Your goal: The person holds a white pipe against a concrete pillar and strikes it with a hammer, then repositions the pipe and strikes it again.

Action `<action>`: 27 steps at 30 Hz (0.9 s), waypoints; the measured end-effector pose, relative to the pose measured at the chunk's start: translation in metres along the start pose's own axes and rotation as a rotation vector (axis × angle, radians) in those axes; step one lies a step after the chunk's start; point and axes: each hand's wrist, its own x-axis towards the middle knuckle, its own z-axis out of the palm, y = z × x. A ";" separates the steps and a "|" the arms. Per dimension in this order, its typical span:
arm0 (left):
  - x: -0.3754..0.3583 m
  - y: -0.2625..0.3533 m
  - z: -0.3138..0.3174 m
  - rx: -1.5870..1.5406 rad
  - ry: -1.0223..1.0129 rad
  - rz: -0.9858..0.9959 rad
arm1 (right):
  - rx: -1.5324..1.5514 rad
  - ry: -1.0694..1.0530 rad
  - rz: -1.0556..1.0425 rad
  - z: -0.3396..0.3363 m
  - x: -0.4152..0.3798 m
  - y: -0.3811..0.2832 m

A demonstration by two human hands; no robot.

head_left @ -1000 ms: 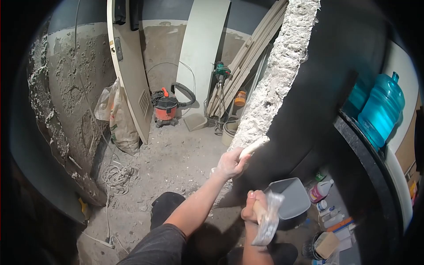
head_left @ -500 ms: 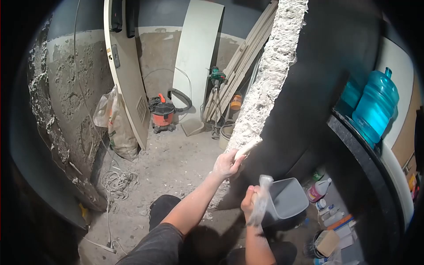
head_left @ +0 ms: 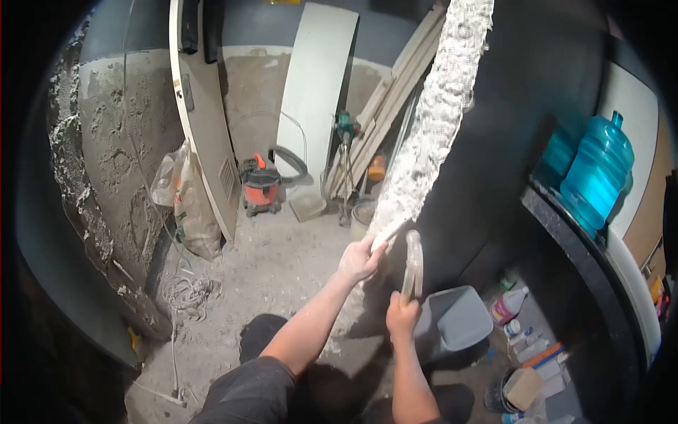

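My left hand point(head_left: 361, 261) is wrapped round a pale, dusty chisel point(head_left: 390, 232), its far end right at the rough broken edge of the wall point(head_left: 434, 116). In my right hand point(head_left: 402, 316) is a hammer point(head_left: 414, 263), gripped by the handle and raised with its head close to the chisel's upper end. White dust coats both hands. The hammer is slightly smeared by motion.
A grey bin point(head_left: 466, 321) stands right of my right hand, beside several bottles point(head_left: 510, 305). A dark counter point(head_left: 572, 237) carries a blue water jug point(head_left: 599, 173). Ahead are a red vacuum point(head_left: 261, 187), a mixer drill point(head_left: 346, 131), planks point(head_left: 388, 106) and coiled cable point(head_left: 189, 291).
The hammer has swung up and forward from beside the bin toward the chisel. My left hand keeps the chisel at the wall edge, its angle slightly changed.
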 end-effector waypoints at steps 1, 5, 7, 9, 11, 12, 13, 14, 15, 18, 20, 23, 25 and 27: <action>0.007 0.004 -0.006 0.008 0.016 0.044 | 0.209 0.118 -0.198 -0.003 -0.008 -0.008; -0.007 0.006 -0.010 0.031 -0.001 0.071 | 0.139 0.411 -0.631 -0.005 -0.017 0.015; -0.017 0.017 -0.008 0.018 0.019 0.201 | 0.053 0.124 -0.452 -0.013 -0.020 0.027; -0.023 0.033 -0.011 0.028 -0.049 0.281 | 0.114 0.296 -0.491 -0.005 -0.023 0.026; -0.022 0.035 -0.010 0.053 -0.060 0.297 | 0.449 0.187 -0.321 0.020 -0.008 0.067; -0.023 0.034 -0.010 0.058 -0.038 0.231 | 0.446 0.184 -0.317 0.033 0.000 0.084; -0.025 0.033 -0.010 0.061 -0.018 0.166 | 0.507 0.240 -0.313 0.040 0.004 0.092; -0.025 0.031 -0.010 0.061 -0.022 0.164 | 0.570 0.300 -0.310 0.045 0.007 0.101; -0.024 0.026 -0.010 0.088 -0.023 0.164 | 0.692 0.252 -0.252 0.041 0.006 0.095; -0.022 0.019 -0.006 0.128 -0.007 0.176 | 0.866 0.127 -0.079 0.011 -0.009 0.052; -0.022 0.021 -0.006 0.087 0.001 0.135 | 0.934 0.131 -0.082 0.012 -0.009 0.051; -0.021 0.014 -0.003 0.156 -0.096 0.018 | 0.345 0.247 -0.258 -0.014 -0.009 0.020; -0.026 0.027 -0.006 0.158 -0.148 -0.090 | -0.247 0.424 -0.430 -0.059 -0.020 -0.043; -0.026 0.029 -0.005 0.165 -0.194 -0.195 | 0.007 0.244 -0.561 -0.072 -0.026 -0.060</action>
